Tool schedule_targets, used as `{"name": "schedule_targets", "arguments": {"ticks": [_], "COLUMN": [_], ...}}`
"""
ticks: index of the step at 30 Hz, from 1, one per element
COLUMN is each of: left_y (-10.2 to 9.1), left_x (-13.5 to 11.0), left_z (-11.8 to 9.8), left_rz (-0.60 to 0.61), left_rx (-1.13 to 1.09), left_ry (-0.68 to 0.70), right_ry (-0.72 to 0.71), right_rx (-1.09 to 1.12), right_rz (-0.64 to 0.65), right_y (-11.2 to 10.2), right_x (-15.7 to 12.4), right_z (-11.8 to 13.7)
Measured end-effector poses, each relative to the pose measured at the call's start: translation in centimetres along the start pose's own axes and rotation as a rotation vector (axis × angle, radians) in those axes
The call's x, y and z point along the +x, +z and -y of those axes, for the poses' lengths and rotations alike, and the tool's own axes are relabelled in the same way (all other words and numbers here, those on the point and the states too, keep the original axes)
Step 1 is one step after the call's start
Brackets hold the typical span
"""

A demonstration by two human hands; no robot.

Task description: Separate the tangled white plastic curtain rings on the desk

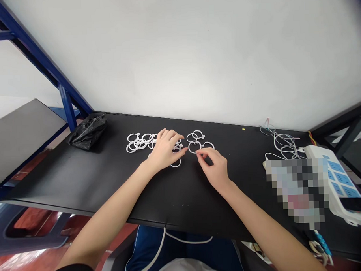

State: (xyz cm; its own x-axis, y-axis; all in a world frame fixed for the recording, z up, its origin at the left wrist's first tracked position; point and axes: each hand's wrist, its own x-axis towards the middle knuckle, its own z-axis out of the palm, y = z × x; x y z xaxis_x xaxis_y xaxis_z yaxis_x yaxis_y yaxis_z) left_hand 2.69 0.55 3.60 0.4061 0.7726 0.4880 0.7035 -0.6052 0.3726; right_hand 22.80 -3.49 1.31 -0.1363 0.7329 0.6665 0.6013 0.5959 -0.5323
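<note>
My left hand (165,148) lies over white plastic rings with its fingers spread, and hides part of the group beneath it. Several more rings (140,144), each a thin loop with a small knob, overlap to its left. The thumb and index finger of my right hand (215,168) are pinched together at the lower edge of a white ring (189,147). Just beyond that ring are two interlocked rings (198,131), and another ring (209,142) is partly covered by my right hand.
A black plastic bag (89,131) sits at the left of the black table (90,182). On the right are tangled white cables (284,147), a blurred-out object (299,190) and a white power strip (332,177). A pale wall (195,64) rises behind the table.
</note>
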Motion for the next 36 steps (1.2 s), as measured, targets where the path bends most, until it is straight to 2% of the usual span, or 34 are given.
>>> {"name": "schedule_targets", "arguments": {"ticks": [5,12,15,18,24,32,36], "left_y": [0.3,1.0,1.0,1.0,1.2,0.4,-0.1], "left_x": [-0.5,-0.6,-0.5,-0.6,-0.7,-0.5,-0.5], "left_z": [-1.7,-1.6,-1.3,-1.2,-1.5,-2.0,-2.2], "left_rz": [0.118,0.178,0.210,0.273,0.315,0.337,0.352], "left_rx": [-0.413,-0.628,-0.648,-0.636,-0.528,-0.596,-0.604], "left_ry": [0.089,-0.004,-0.021,-0.033,-0.024,-0.088,-0.074], "right_ry": [-0.057,-0.149,-0.211,-0.213,-0.133,0.069,0.040], "right_rx": [-0.017,-0.010,-0.033,-0.014,0.055,0.166,0.196], "right_rz": [-0.071,-0.051,-0.050,-0.047,-0.008,0.010,0.094], "right_y": [-0.3,-0.2,0.0,0.1,-0.1,-0.4,-0.5], "right_x": [0.1,0.0,0.0,-0.1,-0.1,-0.2,-0.1], "right_z": [0.4,0.5,0.5,0.5,0.8,0.7,0.7]}}
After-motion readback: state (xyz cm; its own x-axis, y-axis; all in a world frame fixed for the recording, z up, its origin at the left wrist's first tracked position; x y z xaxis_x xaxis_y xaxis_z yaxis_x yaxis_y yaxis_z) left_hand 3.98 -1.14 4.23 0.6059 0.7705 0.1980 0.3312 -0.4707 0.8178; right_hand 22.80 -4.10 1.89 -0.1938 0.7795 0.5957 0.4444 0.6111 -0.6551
